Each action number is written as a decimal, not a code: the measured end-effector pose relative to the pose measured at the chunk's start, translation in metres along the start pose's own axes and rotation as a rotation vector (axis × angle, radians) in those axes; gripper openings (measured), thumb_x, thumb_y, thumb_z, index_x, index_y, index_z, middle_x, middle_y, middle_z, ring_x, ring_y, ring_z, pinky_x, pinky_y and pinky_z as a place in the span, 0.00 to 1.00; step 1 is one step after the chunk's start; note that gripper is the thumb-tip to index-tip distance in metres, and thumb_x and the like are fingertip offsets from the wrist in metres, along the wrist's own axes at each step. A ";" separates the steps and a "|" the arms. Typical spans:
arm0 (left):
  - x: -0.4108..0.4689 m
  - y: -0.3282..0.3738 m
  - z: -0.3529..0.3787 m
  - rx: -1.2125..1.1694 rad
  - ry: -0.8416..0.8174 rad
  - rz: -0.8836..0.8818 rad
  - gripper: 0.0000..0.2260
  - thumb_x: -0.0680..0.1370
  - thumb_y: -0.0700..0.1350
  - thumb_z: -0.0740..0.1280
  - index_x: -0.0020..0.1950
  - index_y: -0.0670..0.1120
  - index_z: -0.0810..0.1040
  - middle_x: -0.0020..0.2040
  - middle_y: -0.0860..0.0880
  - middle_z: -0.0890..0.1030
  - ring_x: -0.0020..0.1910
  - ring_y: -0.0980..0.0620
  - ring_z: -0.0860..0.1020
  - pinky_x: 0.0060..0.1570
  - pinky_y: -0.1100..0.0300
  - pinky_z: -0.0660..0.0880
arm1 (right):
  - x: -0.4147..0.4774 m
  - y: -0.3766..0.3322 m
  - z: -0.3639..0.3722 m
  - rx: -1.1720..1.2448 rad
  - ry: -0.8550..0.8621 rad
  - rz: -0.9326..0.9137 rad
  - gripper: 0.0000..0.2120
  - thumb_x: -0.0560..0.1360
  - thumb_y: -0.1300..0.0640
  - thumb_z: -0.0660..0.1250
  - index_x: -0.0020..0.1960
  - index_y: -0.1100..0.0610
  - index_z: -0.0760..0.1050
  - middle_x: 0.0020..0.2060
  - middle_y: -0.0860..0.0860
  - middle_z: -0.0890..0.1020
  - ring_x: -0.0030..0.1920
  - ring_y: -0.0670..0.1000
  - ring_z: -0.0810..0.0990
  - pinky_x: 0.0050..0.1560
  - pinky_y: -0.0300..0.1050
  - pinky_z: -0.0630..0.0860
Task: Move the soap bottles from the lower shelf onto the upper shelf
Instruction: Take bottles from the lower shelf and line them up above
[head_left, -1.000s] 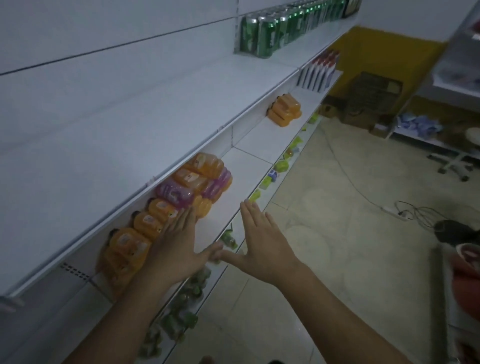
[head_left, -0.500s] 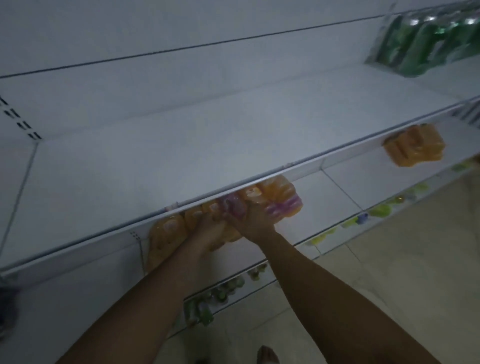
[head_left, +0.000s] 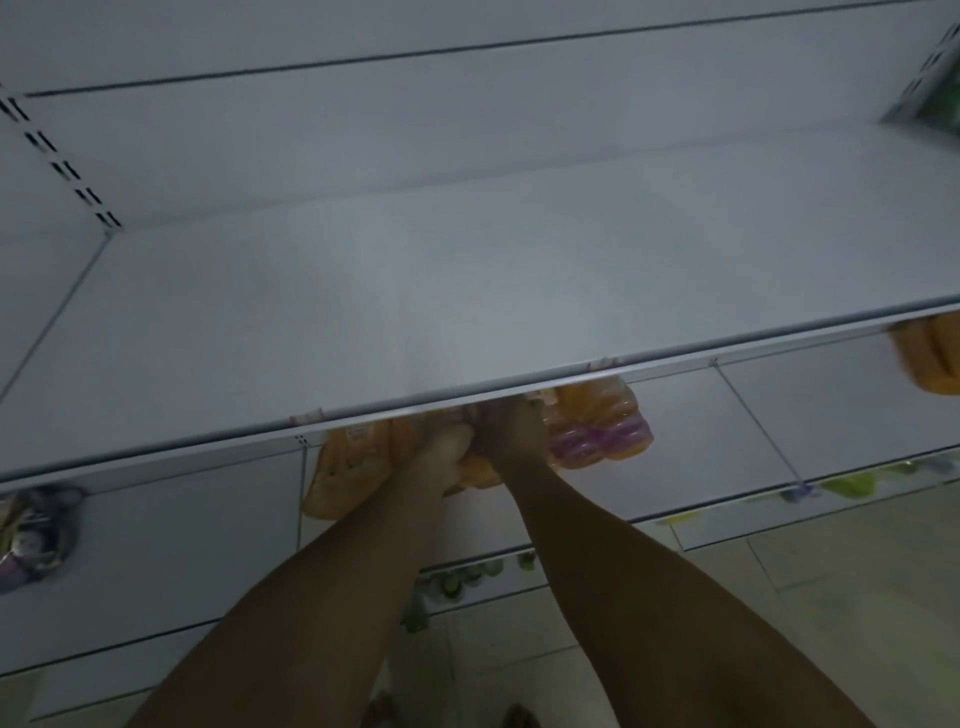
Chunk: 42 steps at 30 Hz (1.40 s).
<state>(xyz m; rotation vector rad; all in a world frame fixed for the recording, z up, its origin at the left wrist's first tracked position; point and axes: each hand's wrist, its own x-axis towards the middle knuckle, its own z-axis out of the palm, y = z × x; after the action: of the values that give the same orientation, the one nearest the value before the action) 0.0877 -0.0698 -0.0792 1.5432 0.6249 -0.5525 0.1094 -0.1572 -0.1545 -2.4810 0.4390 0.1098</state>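
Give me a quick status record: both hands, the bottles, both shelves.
upper shelf: no bottles on it in view
lower shelf: holds all the bottles seen
soap bottles: orange and purple cluster, partly hidden under the upper shelf's edge
left hand: in among the cluster, grip unclear
right hand: beside the left, fingers hidden by the shelf edge
orange bottles: separate group, far right, lower shelf
progress: nothing lifted up yet

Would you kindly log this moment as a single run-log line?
left hand: grips soap bottles on lower shelf | right hand: at bottles, fingers hidden under upper shelf | status: not yet lifted
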 end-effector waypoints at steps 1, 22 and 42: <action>0.000 0.001 -0.001 -0.020 0.003 -0.001 0.13 0.86 0.39 0.57 0.66 0.38 0.78 0.62 0.41 0.81 0.61 0.43 0.80 0.62 0.48 0.77 | -0.002 -0.001 -0.002 0.006 0.027 0.011 0.26 0.75 0.36 0.61 0.62 0.53 0.76 0.53 0.53 0.82 0.46 0.54 0.78 0.43 0.45 0.73; -0.118 -0.062 -0.152 -0.441 -0.095 0.268 0.10 0.77 0.29 0.70 0.56 0.38 0.84 0.51 0.42 0.87 0.48 0.48 0.87 0.46 0.58 0.84 | -0.159 -0.045 -0.047 0.986 -0.397 -0.057 0.10 0.73 0.67 0.76 0.53 0.59 0.85 0.46 0.53 0.88 0.48 0.58 0.86 0.45 0.51 0.85; -0.381 -0.208 -0.530 -0.465 0.805 0.742 0.25 0.71 0.33 0.76 0.68 0.43 0.80 0.63 0.45 0.84 0.64 0.44 0.82 0.63 0.48 0.79 | -0.450 -0.383 0.106 0.619 -1.072 -0.817 0.23 0.74 0.67 0.75 0.60 0.43 0.80 0.52 0.44 0.87 0.52 0.49 0.87 0.50 0.42 0.82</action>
<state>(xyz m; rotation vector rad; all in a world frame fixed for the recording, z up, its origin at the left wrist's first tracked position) -0.3446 0.4425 0.0616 1.3762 0.6475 0.7679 -0.1831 0.3236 0.0536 -1.5081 -0.8474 0.7646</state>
